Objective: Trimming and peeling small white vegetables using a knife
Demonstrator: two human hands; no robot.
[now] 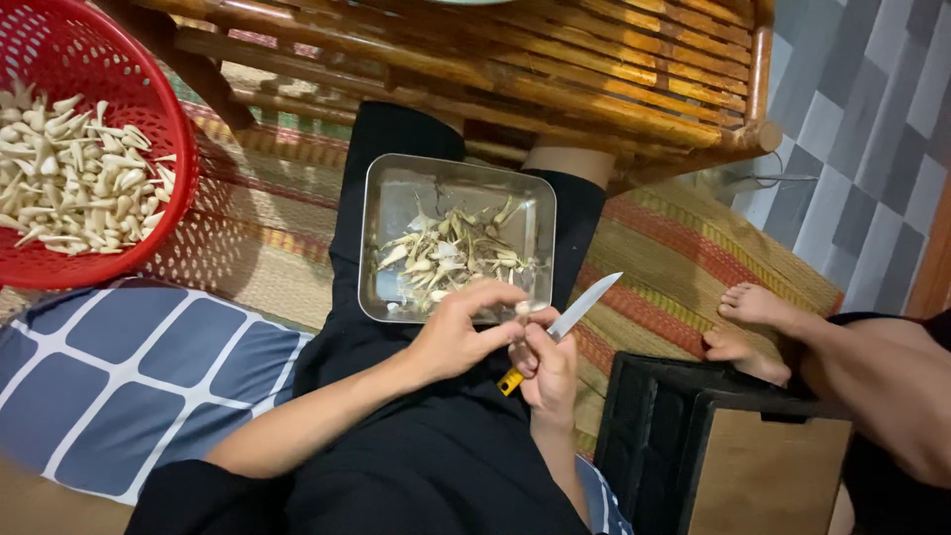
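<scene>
**Paring a pale piece over a lap tray**

The metal tray (391, 198) rests on the person's black-clad lap, its far edge close under the bamboo furniture (555, 69) at 12 o'clock. At 10 o'clock a red basket (149, 59) of pale peeled pieces sits well apart from the tray, on the woven mat (674, 248). A black box (733, 446) crowds in at 4 o'clock, just beside the right forearm, with another person's bare feet (748, 317) at 3 o'clock. Open mat shows between tray and basket, and again right of the tray.

The left hand (458, 332) is curled, fingertips pinched on a small pale piece (523, 308) held at the tray's near edge, at 6 o'clock from the heap of trimmings (456, 258). The right hand (545, 372) is closed around the yellow handle of a knife (570, 322), thumb up against the piece; the blade points toward 2 o'clock, past the tray's near right corner.
</scene>
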